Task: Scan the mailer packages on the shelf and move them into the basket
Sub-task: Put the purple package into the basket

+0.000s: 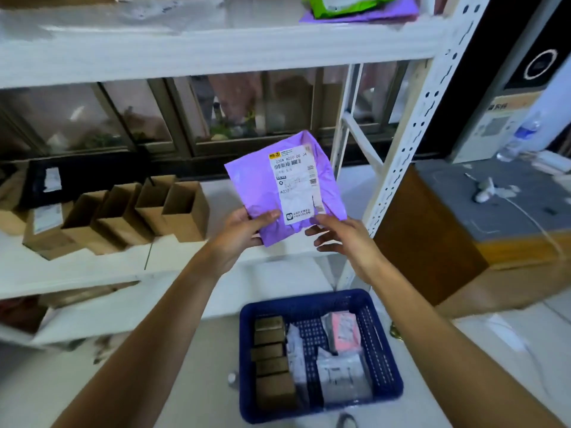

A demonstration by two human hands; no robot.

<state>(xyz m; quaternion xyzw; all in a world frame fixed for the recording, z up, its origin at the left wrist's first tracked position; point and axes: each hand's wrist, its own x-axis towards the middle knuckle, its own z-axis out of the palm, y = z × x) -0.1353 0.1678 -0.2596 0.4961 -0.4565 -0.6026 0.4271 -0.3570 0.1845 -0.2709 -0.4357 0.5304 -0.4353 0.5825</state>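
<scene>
A purple mailer (262, 186) with a white shipping label is held upright in front of the middle shelf. My left hand (244, 231) grips its lower left corner, thumb on the front. My right hand (336, 234) is at its lower right corner, fingers spread; whether it touches the mailer is unclear. Below on the floor stands a blue basket (378, 347) holding several brown boxes, grey and white mailers and a pink one. On the top shelf lie a green mailer (343, 6) and another purple mailer (386, 12).
The white metal shelf (185, 54) has an upright post (411, 149) just right of my hands. Several open cardboard boxes (148, 211) stand on the middle shelf at left. A brown cabinet (432, 236) with a grey top stands at right.
</scene>
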